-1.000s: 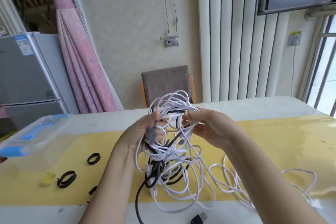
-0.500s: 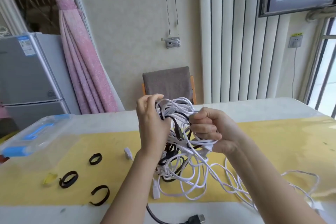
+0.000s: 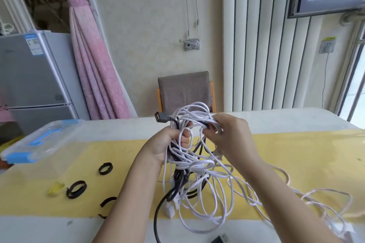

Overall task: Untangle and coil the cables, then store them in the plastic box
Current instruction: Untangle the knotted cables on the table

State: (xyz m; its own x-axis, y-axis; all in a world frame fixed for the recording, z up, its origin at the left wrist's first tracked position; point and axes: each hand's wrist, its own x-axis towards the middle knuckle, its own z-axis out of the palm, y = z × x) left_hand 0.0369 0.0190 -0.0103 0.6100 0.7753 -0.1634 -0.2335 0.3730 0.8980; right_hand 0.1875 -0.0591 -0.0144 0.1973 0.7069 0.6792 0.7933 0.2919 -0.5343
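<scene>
**A:** Head view, item one: what are you holding?

**B:** You are holding the tangle of cables, white and black mixed. It is lifted above the yellow cloth, with its lower loops hanging down to it. Your left hand is gripping the bunch at its neck, fingers curled round it. Your right hand is pinching white strands near the top.

**A:** Item two: how is it likely handling?

**B:** Light, limp and smooth, by the look of it, so the loops are probably sliding and catching on each other. The black cord seems stiffer. Its plug is sticking up just beside your left hand. That free end looks the best place to take hold and draw out.

**A:** Item three: storage?

**B:** The plastic box is sitting at your far left, lid apparently on, well apart from the tangle. Black straps are lying on the cloth near it.
</scene>
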